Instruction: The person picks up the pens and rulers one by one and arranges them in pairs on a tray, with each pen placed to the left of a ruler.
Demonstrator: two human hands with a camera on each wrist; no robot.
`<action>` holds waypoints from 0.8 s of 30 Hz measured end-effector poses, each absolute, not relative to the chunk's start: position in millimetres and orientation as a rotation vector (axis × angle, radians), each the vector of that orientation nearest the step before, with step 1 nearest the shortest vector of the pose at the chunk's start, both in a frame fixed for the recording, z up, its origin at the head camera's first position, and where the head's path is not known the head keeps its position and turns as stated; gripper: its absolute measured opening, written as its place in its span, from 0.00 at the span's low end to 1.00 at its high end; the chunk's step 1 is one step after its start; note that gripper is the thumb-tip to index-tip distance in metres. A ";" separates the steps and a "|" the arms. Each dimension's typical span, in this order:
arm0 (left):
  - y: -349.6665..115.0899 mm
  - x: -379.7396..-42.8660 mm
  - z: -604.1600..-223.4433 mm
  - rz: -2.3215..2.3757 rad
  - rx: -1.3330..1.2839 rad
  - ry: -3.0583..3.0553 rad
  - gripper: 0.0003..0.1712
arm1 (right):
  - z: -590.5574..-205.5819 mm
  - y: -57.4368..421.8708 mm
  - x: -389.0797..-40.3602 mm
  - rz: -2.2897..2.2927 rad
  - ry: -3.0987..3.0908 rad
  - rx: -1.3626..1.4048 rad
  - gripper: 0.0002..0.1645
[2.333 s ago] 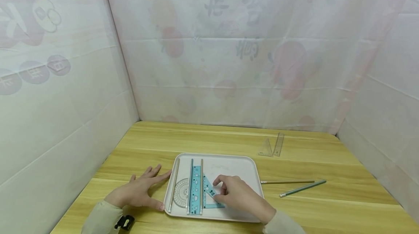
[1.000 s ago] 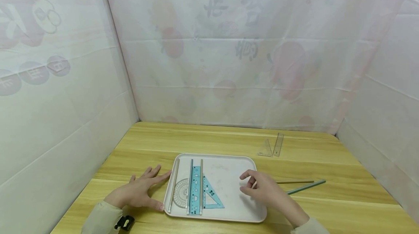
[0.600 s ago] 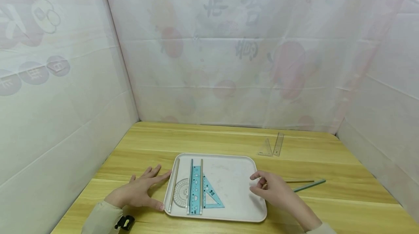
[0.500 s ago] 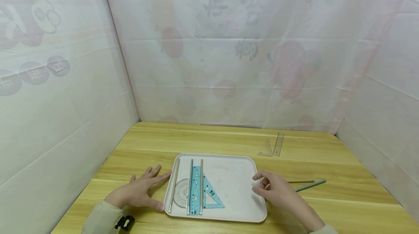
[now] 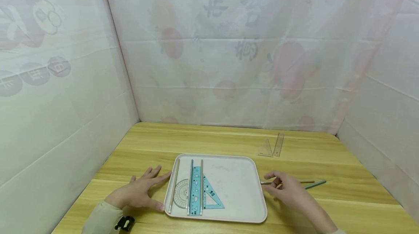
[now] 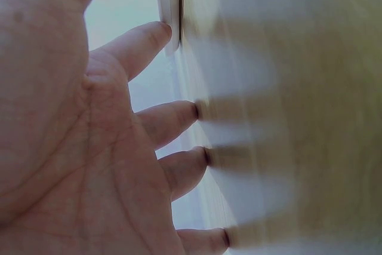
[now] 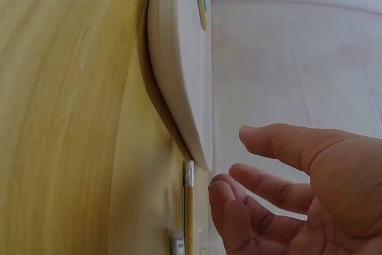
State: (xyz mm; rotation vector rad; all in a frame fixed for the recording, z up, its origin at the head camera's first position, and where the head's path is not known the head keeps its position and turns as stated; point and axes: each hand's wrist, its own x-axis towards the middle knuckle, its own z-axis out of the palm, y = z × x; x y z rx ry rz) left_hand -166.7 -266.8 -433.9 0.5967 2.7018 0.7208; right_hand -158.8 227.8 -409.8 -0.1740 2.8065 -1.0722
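My left hand [image 5: 140, 190] lies with spread fingers at the left edge of a white tray [image 5: 242, 205], thumb and index fingertip at its rim. My right hand [image 5: 284, 188] hovers just past the tray's right edge, fingers loosely bent and nothing between them. Under it a gold pencil [image 5: 306, 181] lies on the table, its eraser end near the rim; a green pencil [image 5: 315, 184] crosses close by. In the tray are a clear protractor [image 5: 180, 193], a blue ruler [image 5: 196, 190], a blue set square [image 5: 214, 199] and several pencils, among them a gold one [image 5: 174, 186].
Farther back on the wooden table [image 5: 150, 139] lie a small clear set square [image 5: 266, 150] and a short clear ruler [image 5: 278, 145]. Pale printed cloth [image 5: 209, 81] walls the table at the back and both sides.
My right hand has moved right, from over the blue set square to beyond the tray's right edge above the gold pencil. The left hand has stayed in place.
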 end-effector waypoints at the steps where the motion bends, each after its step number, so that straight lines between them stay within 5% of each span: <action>1: -266.6 -166.5 -433.6 0.721 0.595 2.701 0.64 | -410.0 229.8 -158.7 -1.067 2.811 -0.174 0.24; 24: -265.7 -164.9 -431.3 0.727 0.588 2.689 0.64 | -411.2 289.1 -166.7 -0.746 2.951 -0.085 0.33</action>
